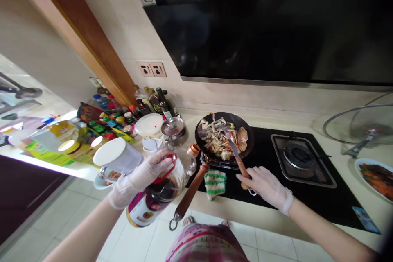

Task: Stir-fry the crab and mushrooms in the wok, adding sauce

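My gloved left hand is wrapped round the red handle of a large bottle of dark sauce. The bottle is tilted, its open orange-brown neck pointing toward the wok. No stream of liquid can be made out. In the wok on the left burner lie cut crab pieces, with a reddish shell at the right side. A spatula rests its metal blade among them, and my gloved right hand grips the end of its wooden handle. The wok's long wooden handle juts toward me, beside the bottle.
A green-and-white cloth lies at the stove's front edge. The right burner has no pan on it. Farther right are a glass lid and a plate of food. Sauce bottles, a small pot and a white container crowd the left counter.
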`<state>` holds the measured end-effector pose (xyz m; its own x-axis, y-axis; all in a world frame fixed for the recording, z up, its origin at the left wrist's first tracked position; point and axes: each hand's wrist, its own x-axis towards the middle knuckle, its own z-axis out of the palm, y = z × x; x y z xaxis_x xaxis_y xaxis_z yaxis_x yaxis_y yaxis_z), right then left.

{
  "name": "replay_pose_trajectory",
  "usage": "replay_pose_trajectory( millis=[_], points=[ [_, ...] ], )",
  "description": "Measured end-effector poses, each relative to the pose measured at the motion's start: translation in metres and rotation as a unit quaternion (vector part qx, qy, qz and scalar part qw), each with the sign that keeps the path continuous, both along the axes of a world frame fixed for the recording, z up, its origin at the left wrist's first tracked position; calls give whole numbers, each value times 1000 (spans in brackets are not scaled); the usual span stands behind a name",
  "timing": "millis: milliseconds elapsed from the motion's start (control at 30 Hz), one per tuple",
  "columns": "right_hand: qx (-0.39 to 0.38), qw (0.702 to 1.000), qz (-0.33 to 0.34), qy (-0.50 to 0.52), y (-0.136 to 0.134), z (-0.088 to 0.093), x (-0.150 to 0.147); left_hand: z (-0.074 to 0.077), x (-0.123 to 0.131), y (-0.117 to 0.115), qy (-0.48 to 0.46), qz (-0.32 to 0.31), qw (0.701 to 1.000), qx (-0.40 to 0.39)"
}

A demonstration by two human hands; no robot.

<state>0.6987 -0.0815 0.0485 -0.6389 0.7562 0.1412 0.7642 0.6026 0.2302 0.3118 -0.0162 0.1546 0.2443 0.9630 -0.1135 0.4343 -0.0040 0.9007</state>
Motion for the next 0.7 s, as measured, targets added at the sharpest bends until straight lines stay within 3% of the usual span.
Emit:
replay_pose_trajectory(
  millis=[133,200,233,267,300,367,433,467,500,567,700],
  points=[
    [19,999,-22,14,12,25,-1,-8,3,7,0,-1,1000,-6],
    [22,988,-48,143,7,31,6,-16,4,10,-21,3,1000,-17],
    [18,967,-70,243,3,35,9,-21,5,12,-33,3,999,-22],
    [12,929,-102,356,-3,39,11,-25,6,15,-42,-2,999,-25],
    [7,870,-146,470,-8,45,13,-30,7,18,-46,-11,999,-24],
    [-4,717,-246,653,-19,59,12,-36,10,26,-45,-30,998,-16],
    [-22,573,-319,755,-28,75,10,-38,14,35,-27,-54,998,-5],
    [-37,524,-338,781,-31,82,9,-38,17,40,-15,-69,997,3],
    [-51,489,-348,798,-34,88,8,-36,20,44,-2,-87,996,14],
    [-74,452,-361,812,-39,95,7,-32,28,54,25,-128,991,40],
    [-88,432,-377,814,-45,98,2,-23,42,71,101,-194,970,108]
  ],
)
